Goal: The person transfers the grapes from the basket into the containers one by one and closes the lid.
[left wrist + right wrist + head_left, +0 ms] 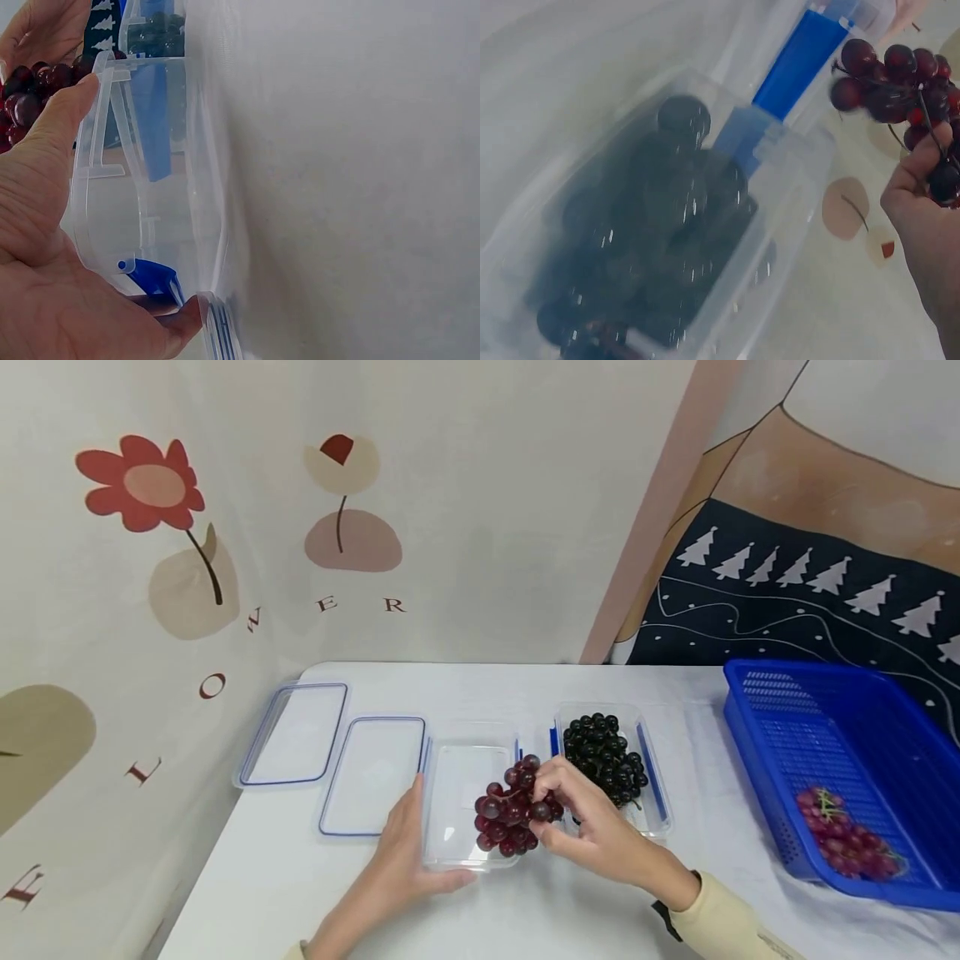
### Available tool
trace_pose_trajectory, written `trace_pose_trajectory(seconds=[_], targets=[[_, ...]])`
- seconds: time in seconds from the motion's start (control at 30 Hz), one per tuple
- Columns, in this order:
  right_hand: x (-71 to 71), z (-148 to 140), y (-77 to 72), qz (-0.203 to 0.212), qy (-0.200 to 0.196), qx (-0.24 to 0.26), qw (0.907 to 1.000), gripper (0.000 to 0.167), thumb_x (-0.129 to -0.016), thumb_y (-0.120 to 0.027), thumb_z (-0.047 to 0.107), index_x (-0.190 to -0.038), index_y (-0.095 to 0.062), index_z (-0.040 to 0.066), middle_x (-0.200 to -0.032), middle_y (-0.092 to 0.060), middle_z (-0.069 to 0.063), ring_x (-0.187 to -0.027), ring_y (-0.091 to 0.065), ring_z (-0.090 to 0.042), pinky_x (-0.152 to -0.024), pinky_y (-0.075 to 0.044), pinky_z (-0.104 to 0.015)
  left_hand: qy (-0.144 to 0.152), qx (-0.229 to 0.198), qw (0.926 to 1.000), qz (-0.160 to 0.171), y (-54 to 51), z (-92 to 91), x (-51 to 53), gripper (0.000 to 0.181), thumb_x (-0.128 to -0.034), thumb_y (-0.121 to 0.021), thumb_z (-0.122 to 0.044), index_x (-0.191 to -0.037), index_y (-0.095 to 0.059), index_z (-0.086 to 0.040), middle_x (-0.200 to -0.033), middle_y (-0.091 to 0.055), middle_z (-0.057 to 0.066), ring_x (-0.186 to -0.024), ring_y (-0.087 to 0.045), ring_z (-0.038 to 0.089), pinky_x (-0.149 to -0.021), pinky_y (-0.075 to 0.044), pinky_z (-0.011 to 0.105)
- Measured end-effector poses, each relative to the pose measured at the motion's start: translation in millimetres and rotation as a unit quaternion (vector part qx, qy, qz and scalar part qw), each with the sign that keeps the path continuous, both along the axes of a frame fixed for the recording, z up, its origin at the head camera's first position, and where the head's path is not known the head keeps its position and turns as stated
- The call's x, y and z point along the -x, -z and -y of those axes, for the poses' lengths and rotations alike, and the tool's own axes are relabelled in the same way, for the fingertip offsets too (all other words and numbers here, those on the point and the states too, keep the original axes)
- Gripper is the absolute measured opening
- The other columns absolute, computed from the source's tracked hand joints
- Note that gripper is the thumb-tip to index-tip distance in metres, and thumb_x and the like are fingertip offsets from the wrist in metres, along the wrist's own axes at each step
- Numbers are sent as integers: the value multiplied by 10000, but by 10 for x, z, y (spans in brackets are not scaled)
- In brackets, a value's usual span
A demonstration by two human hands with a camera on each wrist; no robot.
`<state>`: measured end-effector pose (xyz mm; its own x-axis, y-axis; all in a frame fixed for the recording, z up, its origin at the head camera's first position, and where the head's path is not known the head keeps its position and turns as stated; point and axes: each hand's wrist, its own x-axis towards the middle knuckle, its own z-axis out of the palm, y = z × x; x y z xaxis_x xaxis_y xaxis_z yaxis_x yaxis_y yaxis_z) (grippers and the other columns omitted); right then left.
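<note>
My right hand [606,837] pinches the red grapes [504,814] over the clear container [459,802]; my left hand [405,858] lies against it. Expect a light, loose bunch (skins likely slick, easily bruised): support by the stem [928,116].

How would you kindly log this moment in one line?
right hand: holds dark red grapes above clear container; left hand: touches clear container; black grapes: in second container; blue basket: holds pinkish grapes
</note>
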<state>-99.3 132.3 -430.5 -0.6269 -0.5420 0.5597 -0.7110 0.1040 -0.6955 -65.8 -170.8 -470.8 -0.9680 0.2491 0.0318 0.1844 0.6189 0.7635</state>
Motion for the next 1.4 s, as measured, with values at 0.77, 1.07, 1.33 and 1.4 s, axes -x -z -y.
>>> trace_pose_trajectory(seconds=[0.77, 1.07, 1.33, 1.4], targets=[[279, 681, 82, 185, -150, -3276, 9445, 201, -1058, -721, 209, -1202, -581, 213, -1121, -630, 44, -865, -611, -92, -753, -556, -240, 228, -166, 9991, 307, -47, 38, 25, 1482, -743, -1022, -455, -1732, -21, 10, -1750, -137, 341, -1601, -136, 548, -1235, -182, 728], [299, 613, 13, -834, 575, -4034, 9094, 453, -995, -809, 445, -1316, -665, 159, -1282, -677, -7, -1197, -613, -219, -1053, -502, -441, 124, -37, 9997, 212, -42, 73, -6, 1486, -725, -1024, -480, -1733, -47, 7, -1735, -175, 349, -1588, -174, 556, -1221, -212, 737], [307, 740, 159, -603, -72, -4164, 9071, 555, -1160, -518, 466, -1637, -519, 181, -1638, -516, -113, -1428, -566, -313, -1178, -440, -557, 231, -55, 9994, 241, 9, 72, 5, 1448, -788, -984, -496, -1728, -10, 21, -1750, -150, 328, -1594, -146, 556, -1229, -198, 744], [289, 764, 176, -643, -206, -4206, 9047, 514, -1166, -512, 441, -1612, -558, 189, -1613, -545, -105, -1392, -597, -302, -1153, -471, -536, 240, -31, 9994, 260, 19, 66, -3, 1437, -803, -974, -499, -1727, -3, 20, -1750, -141, 336, -1595, -131, 562, -1229, -189, 753]])
